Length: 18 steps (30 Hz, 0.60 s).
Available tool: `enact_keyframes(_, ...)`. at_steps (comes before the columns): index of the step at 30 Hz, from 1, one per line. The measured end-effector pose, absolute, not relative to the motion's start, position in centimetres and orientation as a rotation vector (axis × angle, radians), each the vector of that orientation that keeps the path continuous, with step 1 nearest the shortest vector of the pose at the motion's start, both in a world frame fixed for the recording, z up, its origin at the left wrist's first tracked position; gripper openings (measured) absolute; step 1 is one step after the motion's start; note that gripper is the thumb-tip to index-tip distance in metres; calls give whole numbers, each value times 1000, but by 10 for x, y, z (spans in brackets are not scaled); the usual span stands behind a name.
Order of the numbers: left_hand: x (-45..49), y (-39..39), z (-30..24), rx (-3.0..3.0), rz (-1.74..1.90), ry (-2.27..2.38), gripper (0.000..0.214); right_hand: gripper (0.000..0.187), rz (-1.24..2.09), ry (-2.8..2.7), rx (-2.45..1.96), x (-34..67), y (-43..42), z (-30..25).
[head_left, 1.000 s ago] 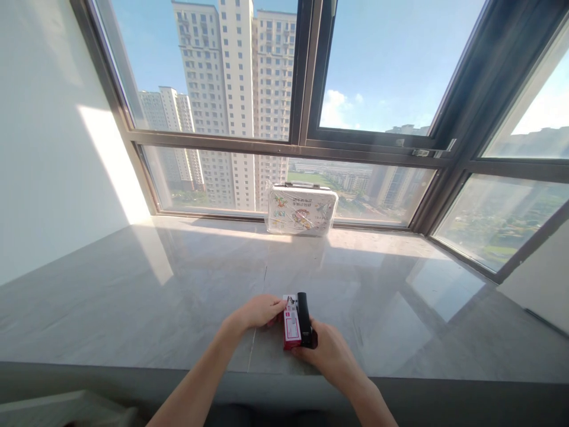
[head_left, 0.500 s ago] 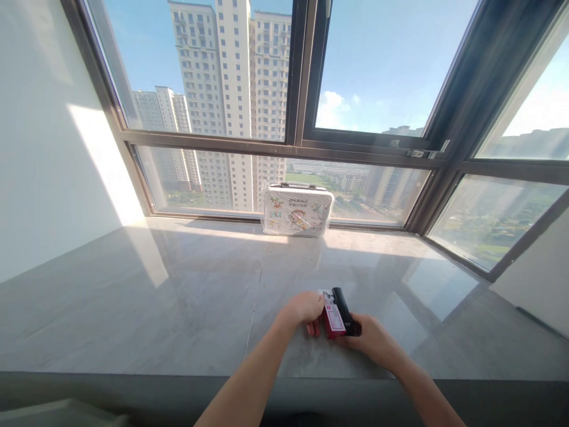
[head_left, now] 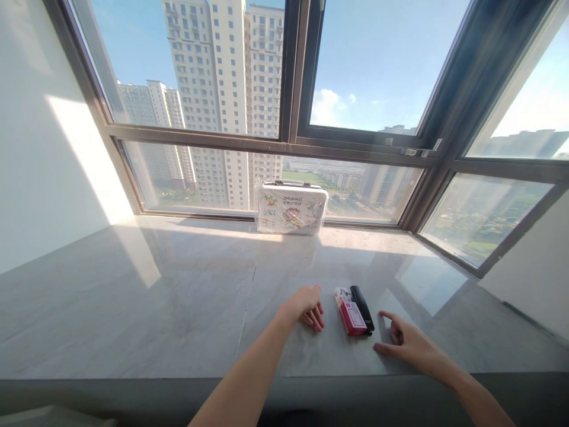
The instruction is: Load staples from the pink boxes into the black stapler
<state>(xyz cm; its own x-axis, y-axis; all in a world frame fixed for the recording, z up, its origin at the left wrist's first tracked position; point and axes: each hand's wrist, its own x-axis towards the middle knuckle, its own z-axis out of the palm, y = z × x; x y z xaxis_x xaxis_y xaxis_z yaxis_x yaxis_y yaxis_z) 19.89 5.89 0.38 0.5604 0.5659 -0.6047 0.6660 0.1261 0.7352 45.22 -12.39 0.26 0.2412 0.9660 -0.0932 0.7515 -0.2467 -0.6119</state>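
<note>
Head view: sunlight falls across a pale stone sill that both forearms reach over. The left hand rests on the stone half-open, its fingers bent down so the tips touch the surface, and it holds nothing. Just to the right of it, with a narrow strip of bare stone between, lies a small red-and-white box, flat on its broad face, with a black bar pressed along the side farther from the left hand. The two touch along their length and point away and slightly left. The right hand is on the other side of the pair, a little nearer the person, palm down and spread wide, with the forefinger stretched toward the black bar but clear of it. It grips nothing either, and I cannot tell whether its palm presses on the stone. So the pair sits between the hands, touched by neither.

Well beyond both hands, an illustrated white case stands upright against the glass under the dark window frame.

As a judgement on handling: the box and bar are slim and lie loose side by side on slick stone, so a push from one side alone would likely slide or split them. Fingers closing on the two long outer edges at once, one hand steadying, would keep them together.
</note>
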Motion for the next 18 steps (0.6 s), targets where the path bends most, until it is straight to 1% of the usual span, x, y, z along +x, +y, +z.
enact_keyframes(1, 179, 65, 4, 1533, -48, 1115, 53, 69, 643, -1558, -2099, 459, -132, 0)
enact_keyframes(3, 137, 78, 3, 1531, 70, 1182, 33, 46, 638, -1585, -2138, 463, -147, -4)
enact_keyframes(4, 116, 83, 3, 1536, 137, 1224, 28, 38, 624, -1617, -2154, 458, -153, -5)
enact_keyframes(6, 77, 90, 2, 1556, 291, 1306, 29, 36, 571, -1701, -2164, 435, -161, -5)
enact_keyframes(8, 47, 88, -1, 1603, 468, 1367, 34, 36, 501, -1784, -2142, 400, -161, -5)
enact_keyframes(12, 17, 59, -7, 1802, 780, 1366, 40, 32, 401, -1925, -1990, 318, -140, -1)
enact_keyframes(14, 16, 38, -11, 1939, 862, 1321, 39, 28, 406, -1981, -1891, 283, -124, 3)
enact_keyframes(18, 25, 6, -20, 2222, 858, 1264, 49, 17, 373, -2020, -1729, 238, -91, 7)
